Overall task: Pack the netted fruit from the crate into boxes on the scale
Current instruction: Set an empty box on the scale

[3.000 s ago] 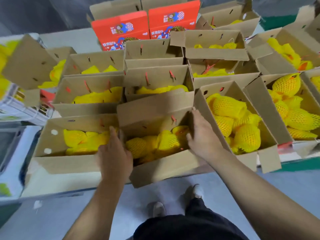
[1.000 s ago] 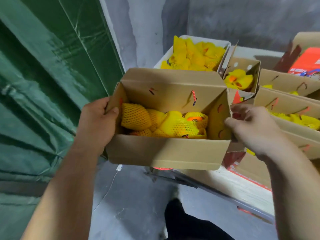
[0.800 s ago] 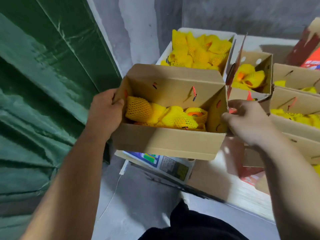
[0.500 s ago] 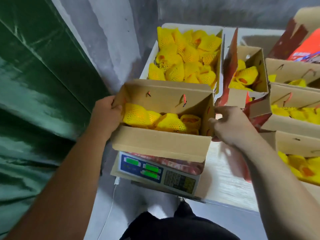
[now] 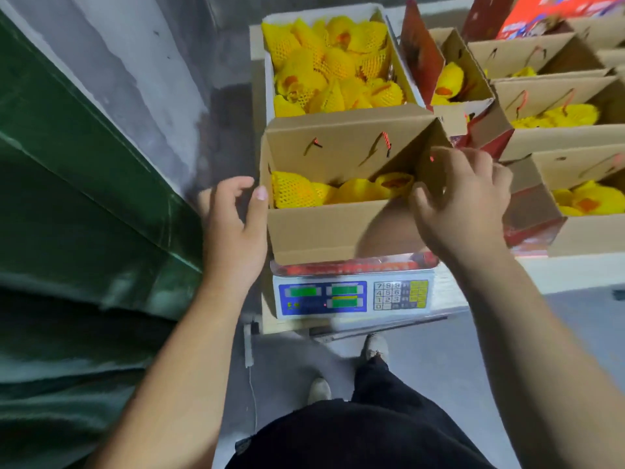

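An open cardboard box (image 5: 321,228) stands on the scale (image 5: 351,296), whose display faces me. Yellow netted fruit (image 5: 294,191) lies in the bottom of the box. My left hand (image 5: 233,225) is beside the box's left wall with relaxed fingers; only the thumb tip touches the corner. My right hand (image 5: 463,201) is blurred at the box's right wall, thumb on the inner side and curled fingers over the outer side. Behind the box, the white crate (image 5: 269,79) is heaped with netted fruit (image 5: 334,62).
Several open boxes with yellow fruit (image 5: 558,137) stand in rows to the right, a red printed one (image 5: 548,11) at the back. A green tarpaulin (image 5: 67,164) hangs close on the left. Grey floor and my feet (image 5: 373,346) are below the scale.
The box was carried from the rows of boxes to the left and set down on the scale. My left hand has let go of its left wall.
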`<state>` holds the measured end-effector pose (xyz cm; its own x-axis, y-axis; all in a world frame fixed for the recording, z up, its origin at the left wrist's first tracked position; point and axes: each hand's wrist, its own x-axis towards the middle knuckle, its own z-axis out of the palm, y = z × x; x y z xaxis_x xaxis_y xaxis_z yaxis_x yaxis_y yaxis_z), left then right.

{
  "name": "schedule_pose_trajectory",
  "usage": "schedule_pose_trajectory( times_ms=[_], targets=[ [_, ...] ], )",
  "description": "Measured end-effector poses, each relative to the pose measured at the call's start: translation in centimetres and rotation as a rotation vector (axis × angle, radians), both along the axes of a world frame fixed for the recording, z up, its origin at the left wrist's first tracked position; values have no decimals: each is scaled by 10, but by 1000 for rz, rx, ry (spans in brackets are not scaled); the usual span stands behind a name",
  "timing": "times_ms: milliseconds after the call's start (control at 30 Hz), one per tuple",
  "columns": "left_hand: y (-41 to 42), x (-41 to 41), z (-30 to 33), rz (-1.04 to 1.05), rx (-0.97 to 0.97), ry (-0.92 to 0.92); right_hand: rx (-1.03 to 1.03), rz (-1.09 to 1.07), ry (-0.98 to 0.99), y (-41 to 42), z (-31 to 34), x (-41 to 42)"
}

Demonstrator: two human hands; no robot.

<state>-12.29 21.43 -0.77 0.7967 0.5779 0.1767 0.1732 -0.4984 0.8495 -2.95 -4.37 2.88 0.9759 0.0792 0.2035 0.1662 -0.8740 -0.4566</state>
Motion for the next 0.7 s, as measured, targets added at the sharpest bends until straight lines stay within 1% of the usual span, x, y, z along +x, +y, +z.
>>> schedule_pose_trajectory(
  times_ms=[67, 100, 167, 233, 333, 433, 533, 700],
  targets=[
    [0, -17, -2, -68, -14, -53, 86, 146, -129, 16, -3, -31],
    [0, -24, -2, -112, -44, -49, 124, 233, -144, 22, -5, -42],
    [1, -35, -4, -168, -94, -23, 225, 360, -70, 32, -10, -59],
    [3, -44, -5, -176, -81, -24, 294, 417, 22, 38, -14, -72],
    [7, -59, -8, -196, -73, -29, 335, 412, 122, 44, -12, -86],
    [9, -74, -13, -265, -87, 58, 370, 397, 155, 51, -9, -96],
    [11, -88, -17, -296, -107, 124, 352, 408, 180, 57, -9, -105],
    [11, -101, -11, -283, -67, 73, 339, 415, 173, 64, -5, -114]
  ],
)
